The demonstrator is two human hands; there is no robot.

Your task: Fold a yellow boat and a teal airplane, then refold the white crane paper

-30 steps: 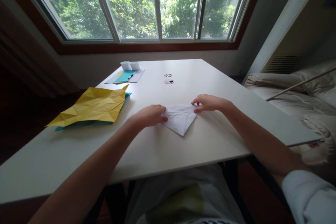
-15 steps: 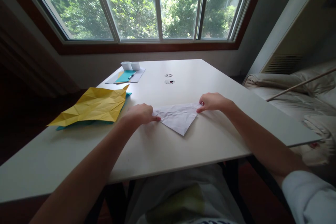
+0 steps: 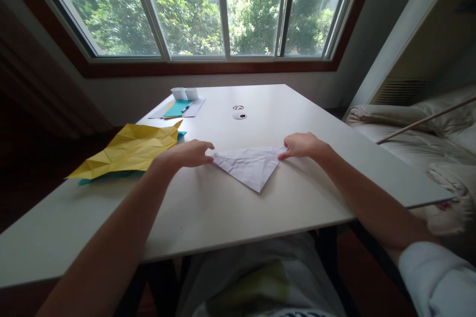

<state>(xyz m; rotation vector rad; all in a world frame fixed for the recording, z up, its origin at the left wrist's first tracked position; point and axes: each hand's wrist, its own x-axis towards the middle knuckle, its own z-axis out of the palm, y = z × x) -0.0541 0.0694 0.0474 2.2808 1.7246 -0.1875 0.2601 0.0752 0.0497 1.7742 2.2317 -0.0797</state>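
Paper [image 3: 248,167] between the left hand [image 3: 186,153] and right hand [image 3: 303,144]: white, plain, creased, on a white table [image 3: 223,208]. Sheet [image 3: 134,151] just left of the left hand: yellow, facet-creased, with a teal sheet [image 3: 181,134] showing under its edges. Beyond the left hand: teal card [image 3: 177,107] on a pale sheet, two white cups [image 3: 185,92].

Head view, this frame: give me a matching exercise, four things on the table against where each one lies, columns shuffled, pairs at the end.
Things:
1. white folded paper
2. yellow creased sheet
3. two small white cups
4. round table grommet

Places:
A. far left of the table, by the window side
B. table's left edge, lying on a teal sheet
C. table's middle, beyond the hands
D. between the left hand and the right hand, pinched at its corners

Pairs: 1-D, 2-B, 3-A, 4-C
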